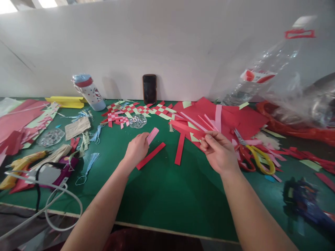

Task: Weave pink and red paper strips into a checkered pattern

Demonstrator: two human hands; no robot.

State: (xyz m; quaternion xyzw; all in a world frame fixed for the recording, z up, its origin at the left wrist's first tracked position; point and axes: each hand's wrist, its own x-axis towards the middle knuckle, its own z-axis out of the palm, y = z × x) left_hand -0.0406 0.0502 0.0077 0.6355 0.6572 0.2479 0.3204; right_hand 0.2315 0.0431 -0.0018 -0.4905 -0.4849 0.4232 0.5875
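Far left edge: a stack of red and pale green paper sheets (23, 120) lies on the green table (162, 195), with a yellow glue gun (18, 167) and its white cable (52, 205) nearer the front.
Back left: a decorated water bottle (89, 91) stands tilted against the white wall, and pale tassels (78, 129) lie in front of it.
Back centre: a dark phone (149, 89) leans upright on the wall; woven red, pink and green paper mats (136, 111) lie just before it, beside a clear tray of beads (138, 121).
Left hand (136, 149): the fingers are curled and pressed on the near end of a pink paper strip (152, 135), which points up and right off the table.
Centre table: two red strips (151, 155) lie flat between the hands, apart from both.
Right hand (218, 151): thumb and fingers pinch a fan of red and pink strips (199, 123) that spreads toward the left and back, above the red sheets (235, 116).
Right of that hand: yellow-handled scissors (255, 157) lie just beside it among scraps.
Far right: a clear plastic bottle (272, 66) looms close to the camera, blurred, and a dark blue glue gun (303, 202) rests near the front edge.
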